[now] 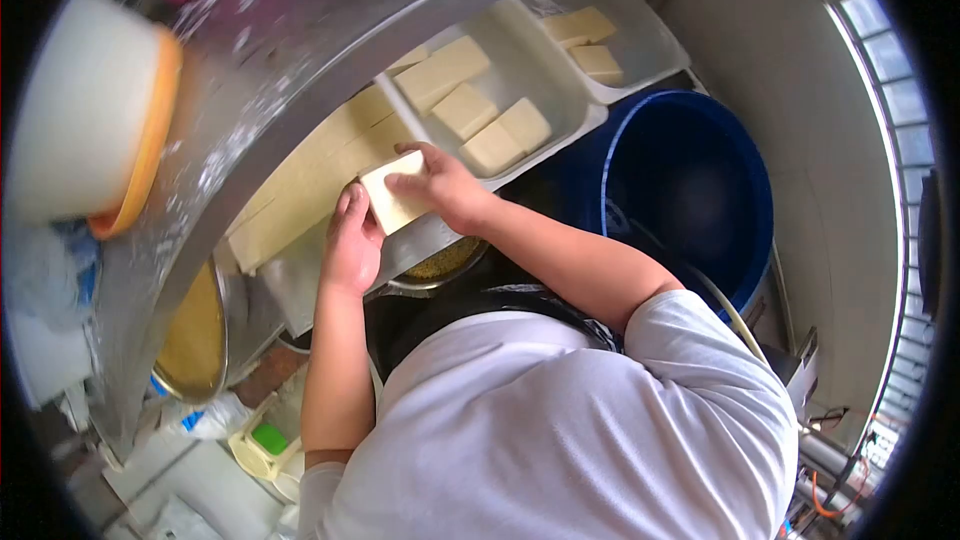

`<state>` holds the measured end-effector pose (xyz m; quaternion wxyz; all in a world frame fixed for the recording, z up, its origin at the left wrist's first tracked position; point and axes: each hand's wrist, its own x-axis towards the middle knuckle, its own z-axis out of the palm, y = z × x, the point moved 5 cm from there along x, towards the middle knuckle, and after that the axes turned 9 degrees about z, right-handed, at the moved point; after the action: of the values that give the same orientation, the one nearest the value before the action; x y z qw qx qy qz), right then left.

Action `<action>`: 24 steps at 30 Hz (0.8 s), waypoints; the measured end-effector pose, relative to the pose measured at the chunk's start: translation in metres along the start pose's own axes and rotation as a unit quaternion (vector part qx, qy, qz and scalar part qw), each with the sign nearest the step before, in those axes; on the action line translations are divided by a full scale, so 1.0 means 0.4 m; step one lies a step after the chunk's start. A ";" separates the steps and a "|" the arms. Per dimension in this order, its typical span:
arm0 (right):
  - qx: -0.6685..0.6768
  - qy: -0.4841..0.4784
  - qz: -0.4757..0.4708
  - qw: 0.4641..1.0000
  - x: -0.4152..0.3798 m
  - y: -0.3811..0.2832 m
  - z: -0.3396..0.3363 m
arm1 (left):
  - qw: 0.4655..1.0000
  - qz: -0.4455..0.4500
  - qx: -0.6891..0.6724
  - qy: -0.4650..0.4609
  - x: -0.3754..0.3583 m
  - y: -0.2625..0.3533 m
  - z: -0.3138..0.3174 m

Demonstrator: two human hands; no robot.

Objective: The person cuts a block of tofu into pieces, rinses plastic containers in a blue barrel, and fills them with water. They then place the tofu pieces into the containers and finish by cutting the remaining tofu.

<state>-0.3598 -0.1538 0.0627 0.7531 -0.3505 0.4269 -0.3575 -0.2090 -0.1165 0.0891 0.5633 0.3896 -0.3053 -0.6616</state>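
Note:
A pale block of tofu [402, 208] is held between my two hands, above the edge of the work surface. My left hand [350, 245] supports its left side with the fingers up against it. From the right, my right hand [450, 190] grips the block, thumb across its face. Just behind lies a large tofu slab [310, 180] with cut lines. A white tub [575, 135] to its right holds several tofu blocks [465, 110], and a second white tub [645, 70] beyond holds a few more pieces [597, 62].
A big blue barrel [690, 190] stands to my right with a hose at its rim. A metal ledge [270, 70] curves across the left, carrying a white bucket with an orange rim [90, 110]. Below it sits a metal basin with yellowish contents [195, 340].

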 end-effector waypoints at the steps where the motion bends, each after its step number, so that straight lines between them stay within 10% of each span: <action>1: 0.175 -0.026 0.032 0.984 -0.019 -0.031 -0.038 | 1.000 -0.007 -0.002 -0.016 0.005 0.014 0.041; 11: 0.042 0.236 -0.092 0.967 -0.092 -0.443 -0.804 | 0.973 -0.068 0.218 -0.036 -0.029 -0.056 0.039; 16: -0.237 0.333 0.042 0.911 -0.061 -0.529 -1.084 | 0.964 -0.111 0.242 -0.012 -0.083 -0.077 -0.001; 23: -0.285 0.251 0.178 0.908 0.054 -0.423 -1.211 | 0.957 -0.109 0.269 0.007 -0.091 -0.067 0.016; 24: -0.469 0.259 0.230 0.813 0.048 -0.454 -1.157 | 0.957 -0.111 0.269 0.005 -0.089 -0.069 0.019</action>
<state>-0.8095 -0.3637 0.0262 0.4192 -0.4470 0.7902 -0.0081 -0.2273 -0.0767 0.0757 0.3620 0.5616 -0.4236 -0.6116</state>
